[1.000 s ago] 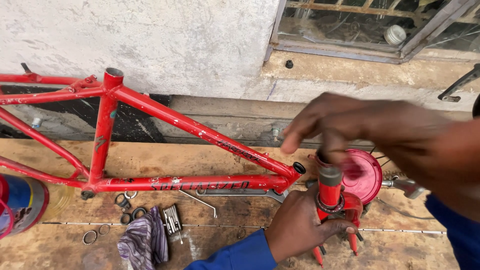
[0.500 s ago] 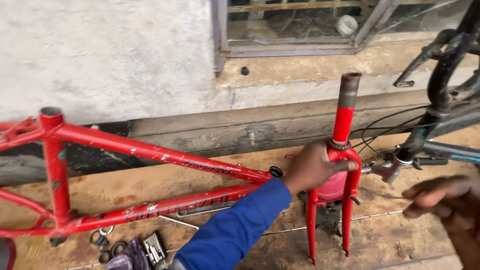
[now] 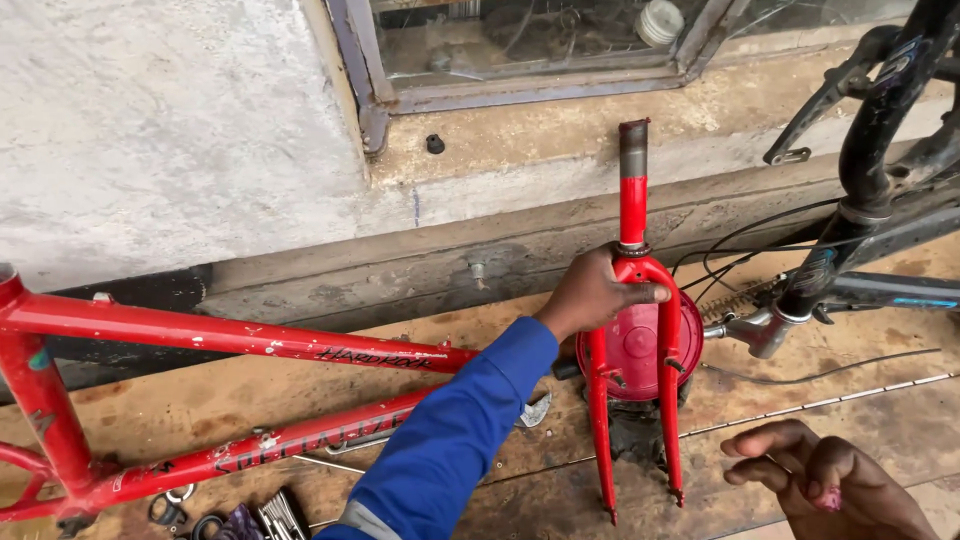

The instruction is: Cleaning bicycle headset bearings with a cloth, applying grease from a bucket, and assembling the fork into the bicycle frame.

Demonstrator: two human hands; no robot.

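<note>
Backdrop: rough whitewashed wall with a metal-framed window set above a concrete ledge
Surface: worn wooden boards under everything, scuffed and dusty
Left hand: reaching out from a blue sleeve, grip wrapped round the crown of a red bicycle fork, fingers curled over the top of it, thumb side hidden behind
Red bicycle fork: upright, bare grey-topped steerer pointing up towards the window ledge, both legs reaching down to the boards, tips resting near the lower edge of view
Behind the fork: round red disc-shaped part showing between the two legs; kind not clear
Right hand: low in the right corner, well apart from the fork, fingers loosely bent, grip half open and holding nothing
Red bicycle frame: lying across the boards on the left, its front end passing behind the sleeve
Small parts: metal rings and a folding multi-tool on the boards below the frame
Far right: black bicycle with cables trailing onto the boards
</note>
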